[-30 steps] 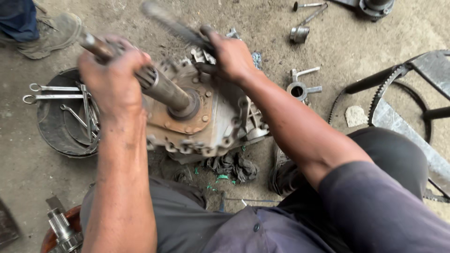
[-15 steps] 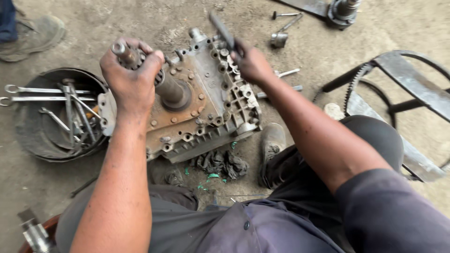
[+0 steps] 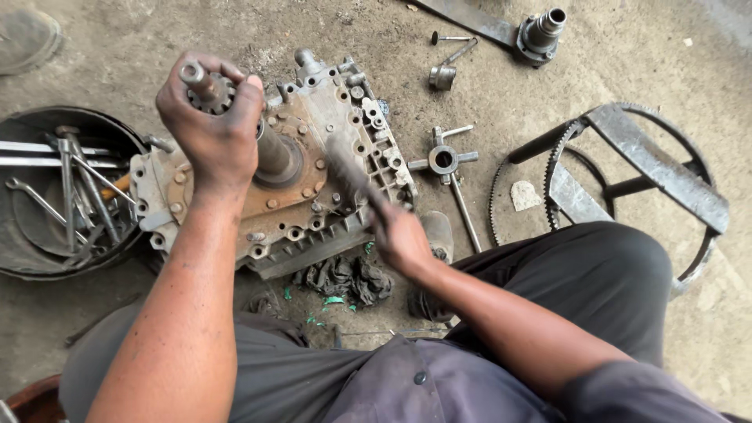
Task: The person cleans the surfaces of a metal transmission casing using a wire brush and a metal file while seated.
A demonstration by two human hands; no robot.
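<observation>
Since the earlier frame, the right hand has dropped from above the far edge of the gearbox housing to its near edge, fingers closed around a dark bar-like tool that is blurred and angled across the casting. The left hand is clamped on the splined end of the steel shaft, which stands up out of the rusty bearing cover at the centre of the housing. The housing lies on the concrete floor, between a round pan of wrenches and a four-way wrench, with dark rags just beside its near edge. Judged by its thick ribbed casting, the housing is heavy and rigid; its surfaces look greasy, so the shaft splines and the bolted flange edge likely offer the surest grip.
</observation>
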